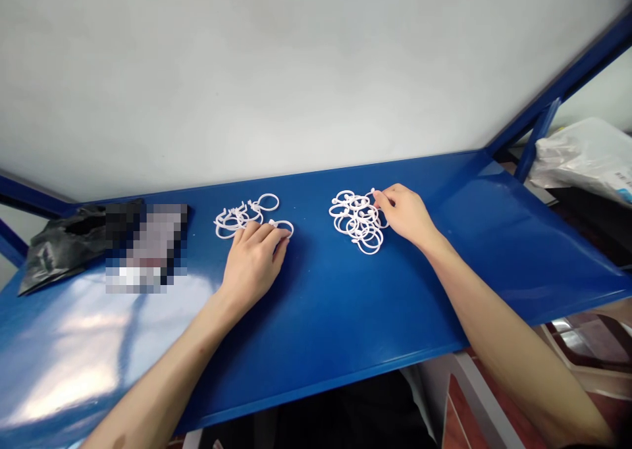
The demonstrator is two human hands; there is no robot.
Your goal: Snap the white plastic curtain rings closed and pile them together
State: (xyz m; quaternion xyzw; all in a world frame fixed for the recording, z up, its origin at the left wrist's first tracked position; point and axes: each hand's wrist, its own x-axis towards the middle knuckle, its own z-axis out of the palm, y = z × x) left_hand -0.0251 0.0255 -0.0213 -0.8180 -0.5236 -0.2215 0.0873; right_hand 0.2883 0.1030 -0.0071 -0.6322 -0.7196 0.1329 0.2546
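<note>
Left hand (254, 255) pinches a white plastic ring (285, 222); right hand (402, 213) pinches a second ring (372, 191). Ring pile (356, 218): immediately left of right fingertips.

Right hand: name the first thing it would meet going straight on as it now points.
The right hand would likely meet the pile of white rings first; it is right at the pile's edge, though exact contact is unclear.

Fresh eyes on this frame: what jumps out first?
The tangled pile of white rings, right of centre on the glossy blue tabletop, with the right hand at its right edge. Next, the smaller ring group left of centre, the left hand at its near side. Then the crumpled black bag at the tabletop's left end.
</note>
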